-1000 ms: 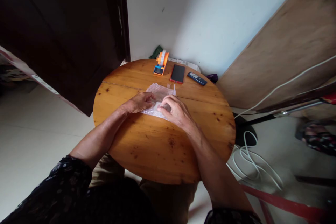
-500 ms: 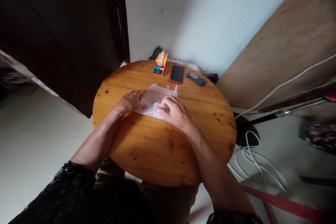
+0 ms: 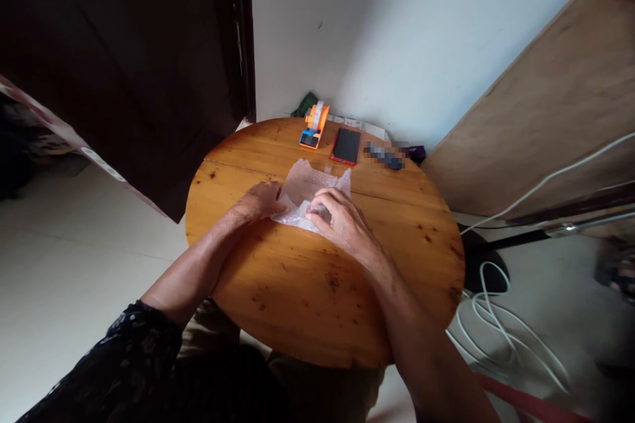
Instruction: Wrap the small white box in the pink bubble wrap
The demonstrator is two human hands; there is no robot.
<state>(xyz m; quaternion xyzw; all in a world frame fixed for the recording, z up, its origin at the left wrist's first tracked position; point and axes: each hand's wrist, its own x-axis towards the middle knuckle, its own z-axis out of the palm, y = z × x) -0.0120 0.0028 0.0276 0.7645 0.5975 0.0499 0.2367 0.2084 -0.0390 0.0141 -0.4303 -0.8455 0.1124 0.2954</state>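
Observation:
A clear sheet of bubble wrap (image 3: 310,182) lies on the round wooden table (image 3: 317,277), its far edge lifted. My left hand (image 3: 258,201) grips the sheet's left near edge, fingers curled on it. My right hand (image 3: 340,221) presses down on a small wrapped lump at the sheet's near right part, fingers bent over it. What is inside the wrap is hidden.
At the table's far edge stand an orange tape dispenser (image 3: 314,125), a red-edged phone (image 3: 346,145) and a dark blurred object (image 3: 384,155). White cable (image 3: 501,324) coils on the floor to the right. A wooden board (image 3: 546,99) leans at right, a dark door (image 3: 124,59) at left.
My left hand slid from the sheet's middle to its left edge and the far side of the bubble wrap lifted. My right hand stayed on the lump. The view shifted slightly.

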